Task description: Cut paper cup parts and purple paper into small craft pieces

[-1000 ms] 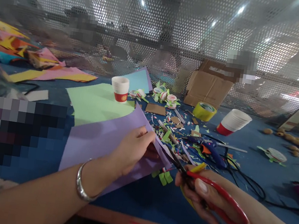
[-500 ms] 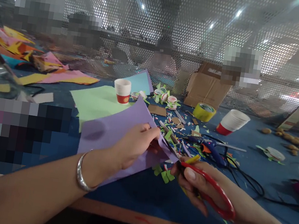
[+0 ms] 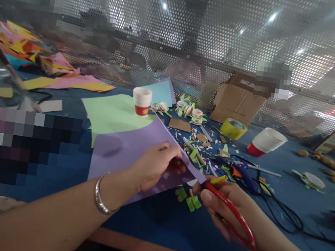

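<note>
My left hand (image 3: 155, 166) pinches the right edge of a purple paper sheet (image 3: 126, 150) and holds it lifted off the blue table (image 3: 172, 222). A silver bangle sits on that wrist. My right hand (image 3: 225, 203) grips red-handled scissors (image 3: 230, 212), whose blades meet the purple sheet's lower right corner. A yellow scrap shows by the right thumb. Green paper scraps (image 3: 189, 199) lie on the table just below the two hands.
A light green sheet (image 3: 111, 113) lies behind the purple one. Beyond stand a paper cup (image 3: 142, 100), a tipped stack of cups (image 3: 266, 141), yellow tape (image 3: 233, 128), a cardboard box (image 3: 237, 100), a blue glue gun with black cable (image 3: 250, 182) and a perforated screen. Coloured paper lies far left.
My left hand drew the purple sheet nearer and slightly right. My right hand moved the scissors up-left, so the blades now sit closer against the sheet's corner.
</note>
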Demonstrator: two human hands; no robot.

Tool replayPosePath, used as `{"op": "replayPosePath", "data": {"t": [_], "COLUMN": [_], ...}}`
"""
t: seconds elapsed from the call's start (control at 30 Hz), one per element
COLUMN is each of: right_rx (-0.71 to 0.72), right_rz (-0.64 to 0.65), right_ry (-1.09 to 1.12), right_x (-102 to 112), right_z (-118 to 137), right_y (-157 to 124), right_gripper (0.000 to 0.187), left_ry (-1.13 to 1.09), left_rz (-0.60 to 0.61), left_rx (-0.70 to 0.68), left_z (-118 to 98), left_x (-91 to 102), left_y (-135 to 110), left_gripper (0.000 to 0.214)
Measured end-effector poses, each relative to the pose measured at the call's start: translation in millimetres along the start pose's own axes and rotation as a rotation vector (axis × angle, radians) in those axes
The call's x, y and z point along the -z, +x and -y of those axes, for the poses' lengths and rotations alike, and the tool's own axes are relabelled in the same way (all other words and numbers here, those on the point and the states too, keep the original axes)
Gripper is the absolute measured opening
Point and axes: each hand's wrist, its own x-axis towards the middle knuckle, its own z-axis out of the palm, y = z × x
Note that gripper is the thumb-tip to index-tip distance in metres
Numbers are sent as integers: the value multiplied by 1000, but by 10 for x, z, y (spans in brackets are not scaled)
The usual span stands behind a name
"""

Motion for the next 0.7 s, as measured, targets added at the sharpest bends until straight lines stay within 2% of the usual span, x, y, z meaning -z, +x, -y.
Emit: {"op": "replayPosePath", "data": {"t": [0.13,0.27,0.4,0.47,0.57,0.7], "right_rx": [-64,-48,-9,-4,14,24], "right_rz": [-52,-61,-68,-73,-65,-70], "right_ry": [-72,-68,-39,-34,-16,-24], "right_x": [-30,-45,-60,-69,-79,-98], "right_z": [-35,-93,-146,-156,-126,-48], "right_y": [52,95,121,123,106,70], "right_gripper": [57,54,42,41,39,36], "left_ry": [39,74,2,-34,-75,1], "left_rz": [-79,-116,-80,-57,-39,-5], "left_rx": [-92,-121,-167,-189,-193,-203], "left_z": [15,23,-15,-43,-75,-98], "left_x": [-10,-5,1,5,11,14], "left_y": [-20,-66,-95,-99,-101,-82], "left_gripper": [7,11,6,13,8,19]}}
